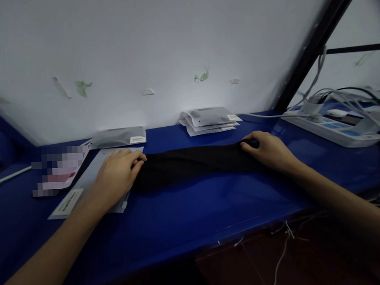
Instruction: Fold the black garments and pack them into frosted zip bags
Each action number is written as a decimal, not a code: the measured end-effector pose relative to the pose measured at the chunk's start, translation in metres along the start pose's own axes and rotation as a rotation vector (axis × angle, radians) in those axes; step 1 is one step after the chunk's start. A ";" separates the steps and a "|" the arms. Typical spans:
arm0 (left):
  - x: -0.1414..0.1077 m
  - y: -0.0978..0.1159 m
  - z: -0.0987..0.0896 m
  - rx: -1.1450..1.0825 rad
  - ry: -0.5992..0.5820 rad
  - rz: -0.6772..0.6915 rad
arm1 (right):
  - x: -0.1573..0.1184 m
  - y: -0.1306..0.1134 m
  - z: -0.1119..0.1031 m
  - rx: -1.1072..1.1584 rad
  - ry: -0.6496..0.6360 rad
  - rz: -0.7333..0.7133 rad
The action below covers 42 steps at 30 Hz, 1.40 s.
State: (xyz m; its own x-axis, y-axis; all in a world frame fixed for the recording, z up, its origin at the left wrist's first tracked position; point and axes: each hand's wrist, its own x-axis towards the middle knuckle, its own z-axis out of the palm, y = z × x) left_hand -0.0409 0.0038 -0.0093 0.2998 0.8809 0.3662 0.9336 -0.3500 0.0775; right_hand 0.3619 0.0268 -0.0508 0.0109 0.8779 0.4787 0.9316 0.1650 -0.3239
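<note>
A long strip of black cloth (191, 161), its exact kind unclear, lies stretched sideways across the blue table. My left hand (120, 173) pinches its left end between thumb and fingers. At the other end, my right hand (267, 149) grips the cloth's upper corner with thumb and forefinger. Beneath my left hand and wrist is a flat translucent zip bag (93, 167) with a white label at its lower left; part of the bag is covered by the hand.
Against the wall lie a filled, labelled bag (119, 137) and a stack of several similar bags (209, 119). A phone-like object (65, 169), partly pixelated, sits at left. At right is a white power strip (334, 127) with cables. The blue table's (187, 226) front edge runs below.
</note>
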 end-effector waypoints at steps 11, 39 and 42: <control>-0.001 0.016 -0.009 0.095 0.164 0.075 | -0.005 -0.011 -0.006 0.179 0.011 0.039; -0.046 0.148 0.013 -0.051 0.024 0.337 | 0.013 -0.053 -0.072 0.932 -0.214 0.379; -0.048 0.147 0.016 -0.066 0.080 0.394 | 0.024 -0.092 -0.087 1.146 -0.265 0.270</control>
State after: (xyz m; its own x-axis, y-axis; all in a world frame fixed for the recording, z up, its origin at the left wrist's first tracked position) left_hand 0.0852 -0.0849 -0.0299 0.6136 0.6485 0.4505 0.7347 -0.6779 -0.0248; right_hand 0.3080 -0.0059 0.0615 -0.0440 0.9885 0.1448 0.0458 0.1468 -0.9881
